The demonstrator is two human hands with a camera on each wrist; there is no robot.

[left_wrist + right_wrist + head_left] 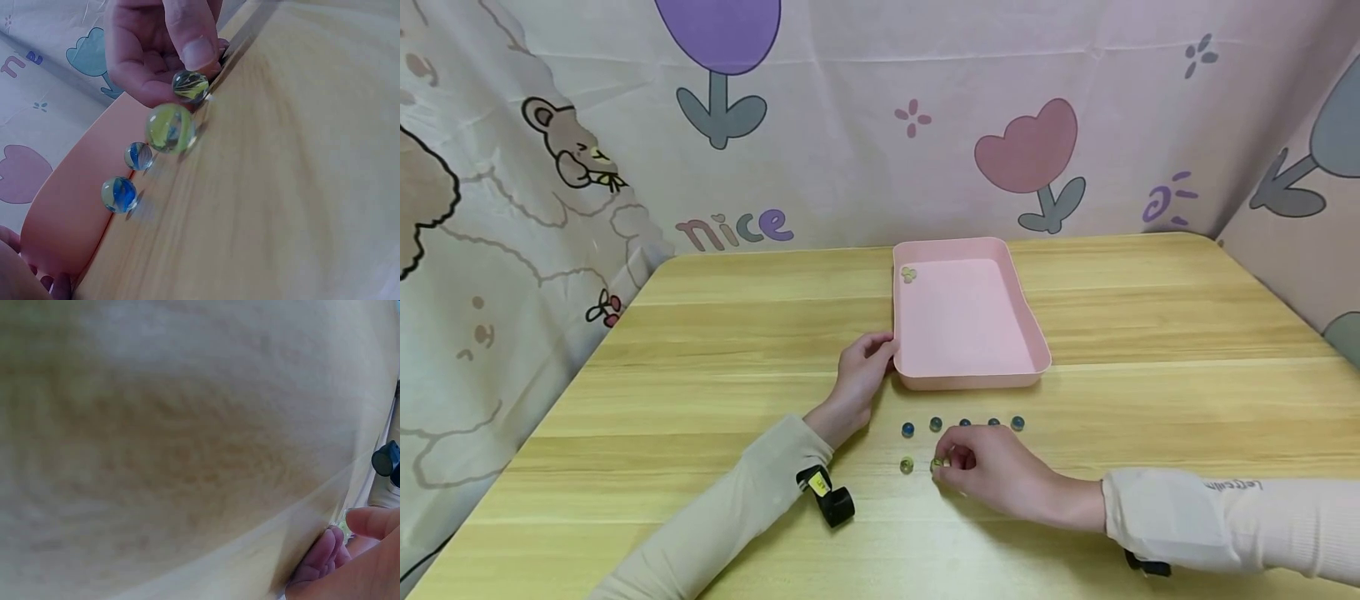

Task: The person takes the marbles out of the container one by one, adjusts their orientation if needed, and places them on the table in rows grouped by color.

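Note:
Between thumb and fingertips my right hand (1000,471) pinches a yellow-streaked glass marble (190,85), down at the tabletop. Another yellow marble (907,465) lies just to its left. Behind them is a row of several blue-streaked marbles (908,430), some partly covered by the right hand. My left hand (856,379) rests its fingers against the left front corner of a shallow pink tray (973,382). In the right wrist view, the right hand (350,562) shows at the lower right corner.
Three small yellowish marbles (908,274) sit in the tray's far left corner. The wooden table (760,317) reaches back to a printed curtain (850,167), which also hangs along both sides. A black wrist camera (835,505) juts from the left sleeve.

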